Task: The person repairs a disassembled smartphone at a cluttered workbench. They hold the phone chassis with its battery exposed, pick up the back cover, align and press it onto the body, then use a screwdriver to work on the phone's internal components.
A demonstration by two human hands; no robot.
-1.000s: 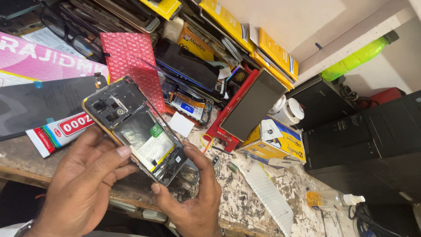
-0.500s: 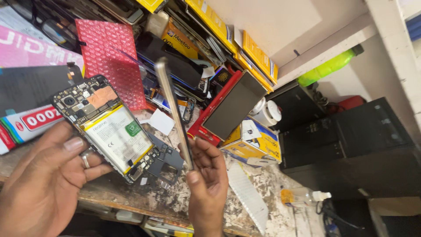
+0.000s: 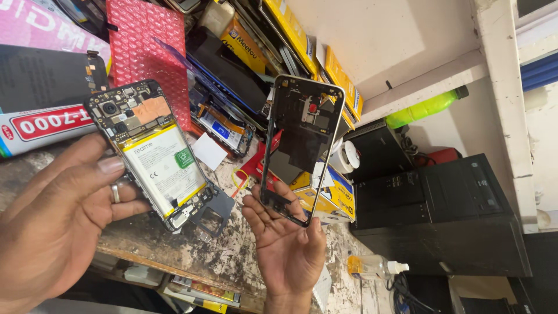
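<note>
My left hand (image 3: 55, 215) holds an opened phone body (image 3: 150, 154) with its circuit board, camera and pale battery facing up. A ring sits on one finger of that hand. My right hand (image 3: 288, 241) holds up the phone's black mid-frame with a silver rim (image 3: 301, 148), gripped at its lower end and standing nearly upright. The two parts are apart, with a gap of worn bench between them.
A stained wooden bench (image 3: 174, 250) runs below. Behind are a red bubble-wrap bag (image 3: 148, 52), yellow boxes (image 3: 293, 35), stacked phone screens, a white-and-red tube (image 3: 40, 125), black computer cases (image 3: 447, 215), a green bottle (image 3: 427, 107) and a small dropper bottle (image 3: 375, 266).
The frame has come off the phone body. My right hand lifted it away to the right and turned its inner side toward me, while my left hand kept the body.
</note>
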